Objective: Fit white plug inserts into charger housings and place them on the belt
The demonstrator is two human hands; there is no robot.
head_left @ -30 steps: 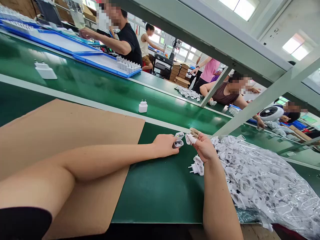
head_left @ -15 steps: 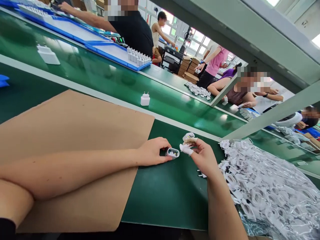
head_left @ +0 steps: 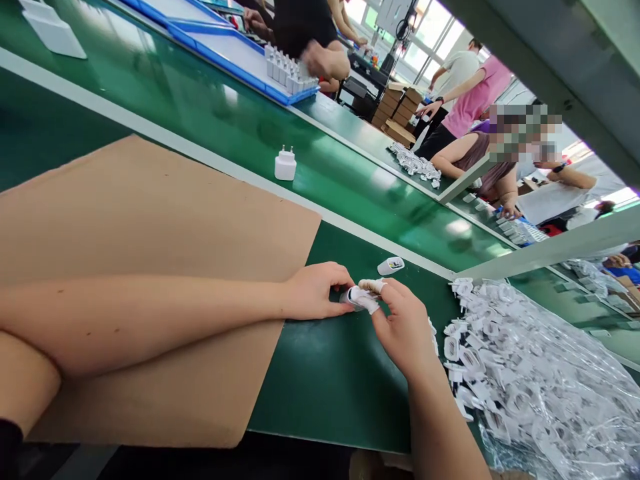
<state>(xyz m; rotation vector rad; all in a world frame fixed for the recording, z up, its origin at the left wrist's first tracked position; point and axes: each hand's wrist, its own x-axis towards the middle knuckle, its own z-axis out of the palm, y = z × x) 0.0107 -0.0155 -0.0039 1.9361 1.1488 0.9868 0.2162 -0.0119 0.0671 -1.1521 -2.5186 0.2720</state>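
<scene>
Charger shell, small, white and mostly hidden, lay low over the green desk, pinched between left hand and right hand, both grips closed on it.

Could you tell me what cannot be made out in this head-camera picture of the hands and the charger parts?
- Small white part: in the head view, mostly covered by the left hand and right hand; its shape stays unclear.
- Label on the loose charger shell: too small to read.
- Bag of white parts: cut off by the right and bottom edges; glare hides single pieces.
- Tray of chargers: cut off by the top edge.
</scene>
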